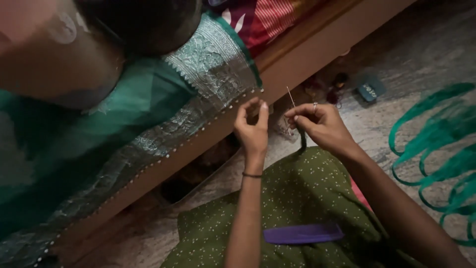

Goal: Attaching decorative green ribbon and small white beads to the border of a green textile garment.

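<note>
My right hand point(317, 126) pinches a thin metal needle point(290, 96) that points up and to the left, with a dark green thread point(302, 141) hanging from the fingers. A ring sits on one finger. My left hand point(253, 126) is raised just left of it, thumb and fingers curled near the beaded silver border point(208, 121) of a green cloth point(124, 109). The cloth is draped over a wooden bed edge point(297, 54). Whether the left fingers pinch the thread is hidden.
A purple comb point(303, 233) lies on my lap, on the green dotted dress point(297, 198). Loops of green thread point(436, 149) lie on the floor at the right. A small dark object point(371, 89) lies on the floor beside the bed. A person sits at upper left.
</note>
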